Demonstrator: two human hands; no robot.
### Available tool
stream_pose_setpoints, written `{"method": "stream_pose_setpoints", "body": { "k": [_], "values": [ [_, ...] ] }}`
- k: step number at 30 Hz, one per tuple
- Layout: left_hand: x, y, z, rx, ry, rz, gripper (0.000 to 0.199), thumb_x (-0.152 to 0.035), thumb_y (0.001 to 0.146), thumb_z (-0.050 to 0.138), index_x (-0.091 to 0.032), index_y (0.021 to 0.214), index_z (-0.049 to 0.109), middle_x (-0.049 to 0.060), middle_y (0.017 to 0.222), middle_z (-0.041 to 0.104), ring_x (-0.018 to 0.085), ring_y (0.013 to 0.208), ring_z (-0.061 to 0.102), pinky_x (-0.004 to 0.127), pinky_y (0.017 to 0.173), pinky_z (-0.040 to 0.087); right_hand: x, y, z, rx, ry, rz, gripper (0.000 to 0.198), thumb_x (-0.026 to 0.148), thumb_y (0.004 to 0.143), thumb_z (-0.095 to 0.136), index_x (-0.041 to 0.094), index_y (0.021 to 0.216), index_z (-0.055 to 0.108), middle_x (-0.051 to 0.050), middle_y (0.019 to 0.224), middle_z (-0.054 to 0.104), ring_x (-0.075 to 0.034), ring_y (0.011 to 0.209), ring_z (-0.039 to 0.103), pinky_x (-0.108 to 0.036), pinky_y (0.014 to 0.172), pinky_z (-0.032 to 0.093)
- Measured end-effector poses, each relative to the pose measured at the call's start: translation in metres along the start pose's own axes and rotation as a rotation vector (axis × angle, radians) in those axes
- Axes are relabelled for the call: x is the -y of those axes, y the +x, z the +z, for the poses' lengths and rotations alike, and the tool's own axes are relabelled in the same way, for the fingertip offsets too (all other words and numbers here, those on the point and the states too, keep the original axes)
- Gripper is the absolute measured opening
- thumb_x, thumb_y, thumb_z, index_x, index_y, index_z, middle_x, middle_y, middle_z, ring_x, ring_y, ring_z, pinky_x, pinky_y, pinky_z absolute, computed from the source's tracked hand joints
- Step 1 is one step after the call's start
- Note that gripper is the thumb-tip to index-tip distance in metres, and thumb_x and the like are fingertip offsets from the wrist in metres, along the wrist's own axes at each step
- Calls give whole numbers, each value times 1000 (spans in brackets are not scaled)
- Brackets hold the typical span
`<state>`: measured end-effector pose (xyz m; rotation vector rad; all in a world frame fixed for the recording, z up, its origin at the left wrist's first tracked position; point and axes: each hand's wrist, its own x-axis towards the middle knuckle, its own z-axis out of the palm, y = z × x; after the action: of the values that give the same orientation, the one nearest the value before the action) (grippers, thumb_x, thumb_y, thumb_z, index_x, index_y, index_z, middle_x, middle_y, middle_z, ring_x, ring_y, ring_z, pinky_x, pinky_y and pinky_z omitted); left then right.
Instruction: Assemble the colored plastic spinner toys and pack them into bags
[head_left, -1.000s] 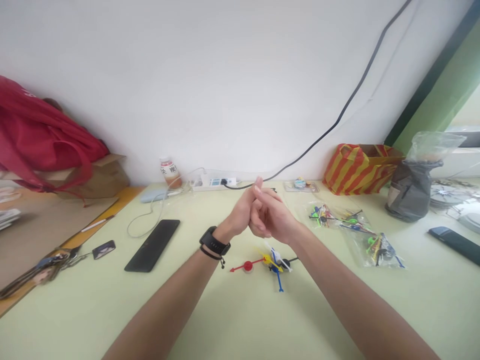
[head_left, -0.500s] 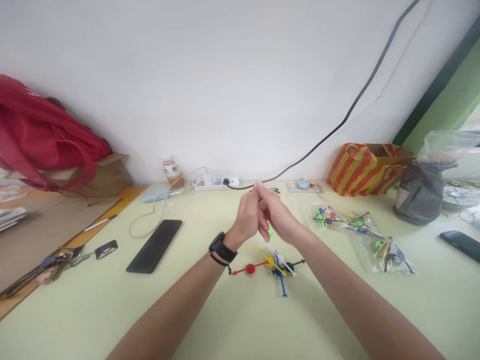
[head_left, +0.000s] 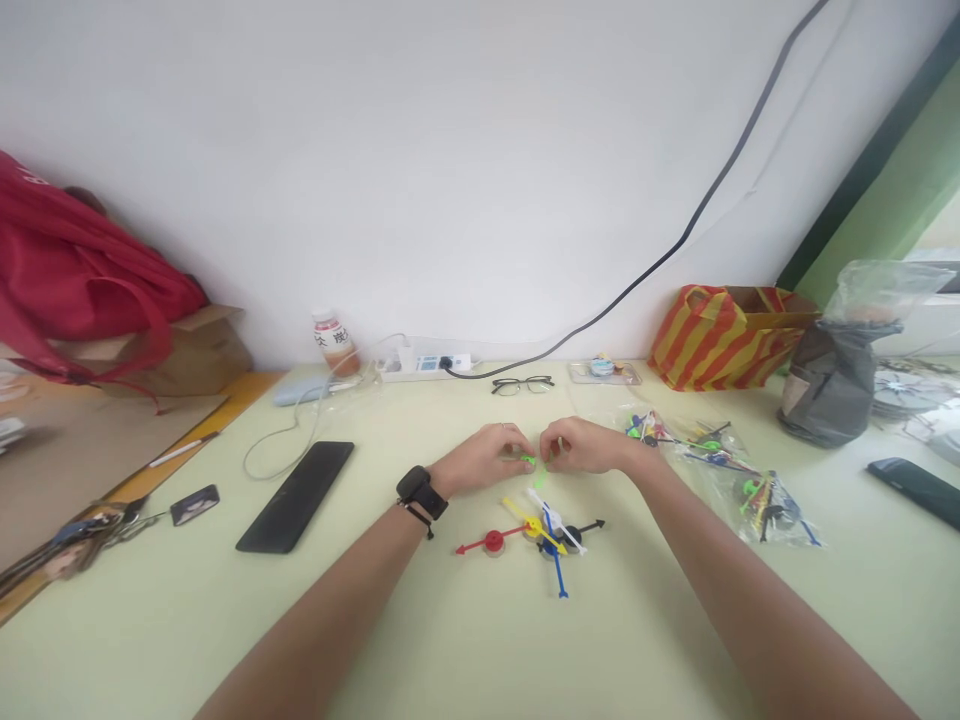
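Note:
My left hand, with a black watch on its wrist, has its thumb and fingers closed at a small bright green arrow spinner. Close beside it, my right hand is curled with its fingertips pinched near the same green piece. Whatever may be between those right fingertips is too small to make out. Just below the hands lie a red spinner, a yellow spinner, a white spinner, a blue spinner and a black spinner, several of them overlapping.
Clear bags of coloured spinners lie to the right. Eyeglasses, a power strip and a bottle stand along the wall. A black slab-shaped object and keys are at left, a striped bag at back right.
My hands, pressed together half a second ago, have come apart and down to the green spinner. The eyeglasses behind them now show fully. The view has shifted slightly.

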<state>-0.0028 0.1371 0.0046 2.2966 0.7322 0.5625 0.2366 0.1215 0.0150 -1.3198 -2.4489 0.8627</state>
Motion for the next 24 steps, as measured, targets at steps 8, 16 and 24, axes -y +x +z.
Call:
{"method": "stream_pose_setpoints", "body": {
  "k": [8,16,24],
  "values": [
    [18,-15,7,-264,-400,-175,31,-41,80,82,-17,94,69,2,84,70,13,71,62,26,68,50,-4,-16,6,-93,73,5,4,23,89,57,22,88,61,-3,89,66,-18,80,58,-28,70,45],
    [11,-28,11,-409,-695,-266,42,-54,88,73,-13,101,74,11,96,75,23,86,75,36,86,59,24,-28,47,-365,560,36,20,44,103,46,24,99,49,5,78,47,-14,68,44,-27,63,40],
    [-4,-30,16,-283,-663,-150,39,-46,87,77,-15,111,77,13,112,76,27,100,74,40,93,59,38,-23,63,-508,540,-63,26,41,103,48,22,108,64,-5,98,67,-20,89,61,-33,80,48]
  ]
}}
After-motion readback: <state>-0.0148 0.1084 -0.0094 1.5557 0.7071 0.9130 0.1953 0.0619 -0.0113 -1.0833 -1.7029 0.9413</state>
